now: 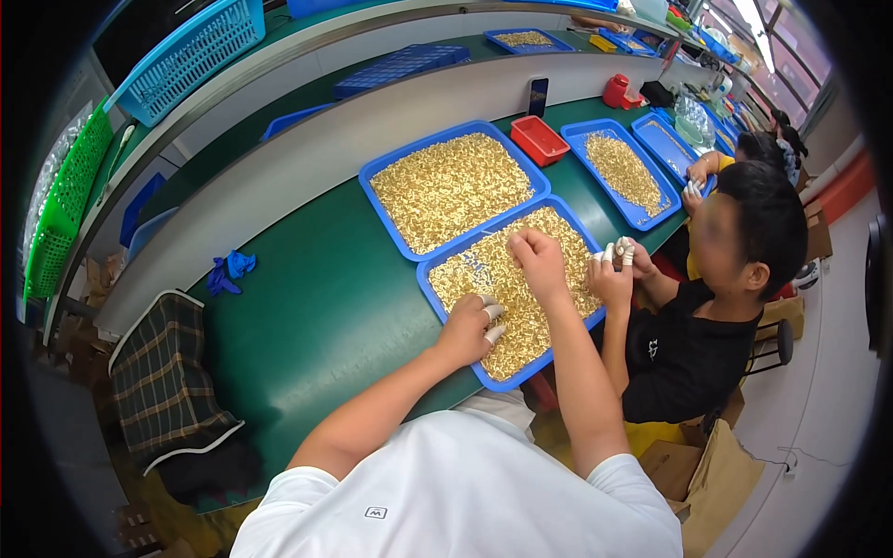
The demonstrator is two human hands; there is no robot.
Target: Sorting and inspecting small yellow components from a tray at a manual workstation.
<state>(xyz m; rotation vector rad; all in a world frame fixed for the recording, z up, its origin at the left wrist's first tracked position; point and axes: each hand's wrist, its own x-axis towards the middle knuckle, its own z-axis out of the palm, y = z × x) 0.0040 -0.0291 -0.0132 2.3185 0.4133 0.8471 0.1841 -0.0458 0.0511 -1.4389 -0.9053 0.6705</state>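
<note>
A blue tray [431, 290] in front of me holds a thick layer of small gold-coloured metal pieces [521, 298]. Toward its left side lies a patch of silvery white pieces [477, 271]. My left hand [468, 332], with white finger cots on some fingers, rests low over the near left part of the tray, fingers curled against the pieces. What it grips is hidden. Above the middle of the same tray, my right hand [539, 260] is closed in a pinch. Anything between its fingertips is too small to name.
A second blue tray [365, 172] of gold pieces adjoins mine. Beyond are a red basket [539, 140], a phone [538, 97] and another blue tray [575, 139]. Close on my right sits a co-worker [693, 344], hands at my tray's edge. Blue gloves [231, 270] and checked cloth [167, 377] lie left.
</note>
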